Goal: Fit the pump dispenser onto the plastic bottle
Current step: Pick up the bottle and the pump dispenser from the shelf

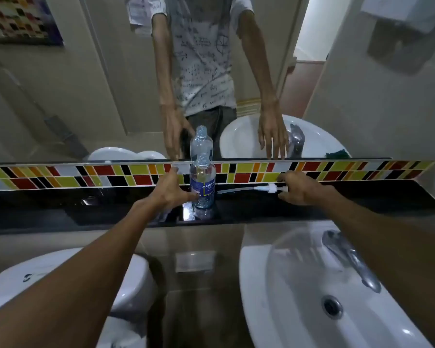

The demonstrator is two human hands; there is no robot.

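Note:
A clear plastic bottle (203, 182) with a blue label stands upright and uncapped on the black shelf (337, 209) below the mirror. My left hand (170, 190) is just left of it, fingers spread, thumb tip at the bottle's lower side. The white pump dispenser (261, 189) lies flat on the shelf to the bottle's right, its long tube pointing at the bottle. My right hand (303, 188) is at the pump's head end, fingers apart, fingertips touching or nearly touching it.
A white sink (299, 297) with a chrome tap (349, 259) sits below right, a white toilet (126, 285) below left. A coloured tile strip (86, 174) backs the shelf. The mirror (86, 96) above reflects a person's torso, hands and the bottle.

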